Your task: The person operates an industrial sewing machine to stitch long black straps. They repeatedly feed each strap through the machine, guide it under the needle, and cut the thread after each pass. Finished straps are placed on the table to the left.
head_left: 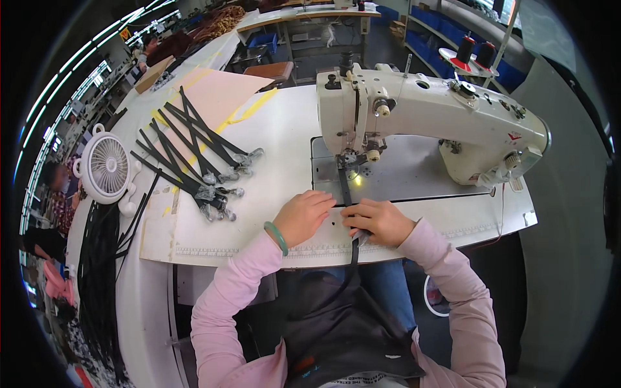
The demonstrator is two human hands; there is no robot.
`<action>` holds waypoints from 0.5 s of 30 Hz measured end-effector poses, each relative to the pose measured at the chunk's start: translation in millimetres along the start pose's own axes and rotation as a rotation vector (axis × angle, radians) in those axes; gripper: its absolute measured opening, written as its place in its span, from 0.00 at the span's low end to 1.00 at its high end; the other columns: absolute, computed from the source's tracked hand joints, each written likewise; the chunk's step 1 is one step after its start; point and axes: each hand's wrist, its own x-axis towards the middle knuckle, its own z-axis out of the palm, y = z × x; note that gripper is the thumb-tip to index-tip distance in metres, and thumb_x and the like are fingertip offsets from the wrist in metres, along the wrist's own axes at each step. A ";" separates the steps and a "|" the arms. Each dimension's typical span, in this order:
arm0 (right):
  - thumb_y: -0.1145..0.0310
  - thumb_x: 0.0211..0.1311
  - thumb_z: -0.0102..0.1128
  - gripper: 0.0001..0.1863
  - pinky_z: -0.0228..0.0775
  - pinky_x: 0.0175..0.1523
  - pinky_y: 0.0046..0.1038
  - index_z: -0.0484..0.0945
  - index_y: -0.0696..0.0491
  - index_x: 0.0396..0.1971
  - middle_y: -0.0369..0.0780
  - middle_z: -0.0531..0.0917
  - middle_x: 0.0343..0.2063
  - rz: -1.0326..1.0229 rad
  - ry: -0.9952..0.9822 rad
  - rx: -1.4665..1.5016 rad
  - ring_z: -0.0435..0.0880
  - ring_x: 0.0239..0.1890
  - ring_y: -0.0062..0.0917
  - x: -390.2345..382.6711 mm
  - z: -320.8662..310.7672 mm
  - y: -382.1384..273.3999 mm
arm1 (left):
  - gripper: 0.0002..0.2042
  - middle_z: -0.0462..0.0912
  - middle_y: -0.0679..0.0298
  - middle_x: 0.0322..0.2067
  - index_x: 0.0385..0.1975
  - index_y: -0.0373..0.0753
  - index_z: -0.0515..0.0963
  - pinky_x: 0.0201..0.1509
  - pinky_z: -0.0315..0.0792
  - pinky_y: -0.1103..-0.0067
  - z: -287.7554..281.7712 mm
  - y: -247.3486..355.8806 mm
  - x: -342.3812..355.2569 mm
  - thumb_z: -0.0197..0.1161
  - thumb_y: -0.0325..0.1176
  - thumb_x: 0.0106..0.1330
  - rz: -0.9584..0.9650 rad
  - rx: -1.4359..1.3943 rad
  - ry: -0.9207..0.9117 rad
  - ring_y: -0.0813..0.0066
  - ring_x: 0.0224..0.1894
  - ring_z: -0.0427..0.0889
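Our right hand [378,222] pinches a long, narrow, flat, fabric-like black strap [345,186]; our left hand [304,216] lies beside it, fingers outstretched.

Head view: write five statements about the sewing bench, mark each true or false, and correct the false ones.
1. The right hand is on the black strap. True.
2. The green bangle is on the right wrist. False: the green bangle is on the left wrist, just behind the left hand.
3. The white fan stands to the left of the fanned-out black strips. True.
4. Both thread spools behind the machine are white. False: the two thread spools are dark.
5. The far end of the strap reaches the needle area of the sewing machine. True.
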 end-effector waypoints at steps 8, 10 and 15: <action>0.72 0.39 0.65 0.12 0.71 0.32 0.26 0.74 0.53 0.28 0.36 0.77 0.35 -0.043 0.022 0.016 0.76 0.34 0.27 0.7 0.9 -2.9 | 0.11 0.77 0.60 0.37 0.37 0.35 0.77 0.47 0.69 0.72 23.3 -21.2 34.1 0.58 0.28 0.53 0.019 0.077 0.091 0.64 0.43 0.74; 0.72 0.38 0.65 0.12 0.71 0.31 0.26 0.75 0.53 0.28 0.36 0.77 0.35 -0.055 0.025 0.025 0.76 0.34 0.27 1.0 1.5 -1.8 | 0.10 0.76 0.59 0.39 0.36 0.36 0.78 0.47 0.69 0.72 25.5 -25.5 32.6 0.59 0.28 0.53 -0.008 -0.021 0.125 0.62 0.43 0.73; 0.71 0.40 0.65 0.12 0.71 0.31 0.26 0.75 0.53 0.28 0.35 0.77 0.35 -0.055 0.010 0.042 0.76 0.34 0.27 1.5 -0.7 -2.2 | 0.16 0.74 0.59 0.42 0.41 0.37 0.76 0.49 0.68 0.71 26.6 -24.9 30.9 0.62 0.34 0.53 0.003 0.014 0.086 0.61 0.45 0.72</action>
